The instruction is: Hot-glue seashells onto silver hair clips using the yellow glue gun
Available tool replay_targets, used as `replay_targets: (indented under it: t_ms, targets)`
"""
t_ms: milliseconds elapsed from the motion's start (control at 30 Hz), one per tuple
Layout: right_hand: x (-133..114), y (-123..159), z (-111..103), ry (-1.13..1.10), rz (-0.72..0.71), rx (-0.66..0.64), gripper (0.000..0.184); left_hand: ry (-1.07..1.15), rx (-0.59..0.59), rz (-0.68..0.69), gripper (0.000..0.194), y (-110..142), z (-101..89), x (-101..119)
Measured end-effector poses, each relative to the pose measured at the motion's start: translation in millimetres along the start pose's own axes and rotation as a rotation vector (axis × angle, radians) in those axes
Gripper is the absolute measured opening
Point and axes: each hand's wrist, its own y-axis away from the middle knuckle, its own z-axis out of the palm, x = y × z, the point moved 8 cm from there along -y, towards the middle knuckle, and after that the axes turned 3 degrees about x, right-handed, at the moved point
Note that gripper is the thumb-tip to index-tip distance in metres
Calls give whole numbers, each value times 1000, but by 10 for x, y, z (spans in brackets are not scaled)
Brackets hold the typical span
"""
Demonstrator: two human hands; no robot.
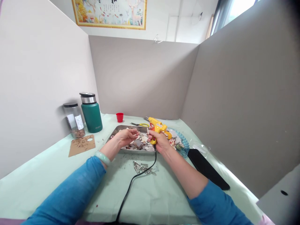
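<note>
Blue sleeves (70,187) fill the bottom corners, with a black cord (127,190) running up between them to a yellow glue gun (159,126). Right hand (161,142) has its grip closed around the gun's handle, and there's a small pale piece (147,131) by those fingertips, too tiny to ID. Gun's up over the right side of a metal tray (133,152) of shells. The barrel slants, nozzle out front and toward the person's left, back end to the right, handle dropping toward the wrist. Left hand (127,137) is over the tray too, fingers loosely curled, left of the nozzle and not touching it. Can't tell if it's pinching anything. Metal clips (142,168) sit on the desk (112,193) just this side of the tray.
</note>
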Motion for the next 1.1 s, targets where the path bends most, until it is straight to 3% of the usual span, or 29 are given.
replay_targets:
  t_ms: [133, 400, 667, 867, 1100]
  targets:
    - [2, -10, -1, -13, -15, -13, 38, -5, -122, 28, 30, 18, 94, 5]
    - [4, -21, -35, -26, -36, 37, 40, -178, -123, 75, 8, 122, 197, 26]
    - [4, -27, -56, -28, -37, 61, 38, -304, -72, 176, 20, 177, 198, 86]
    - [14, -48, -70, -33, -49, 53, 39, -268, -128, 239, 28, 262, 324, 117]
    - [16, -37, -69, -8, -52, 61, 39, -231, -155, 250, 21, 284, 378, 92]
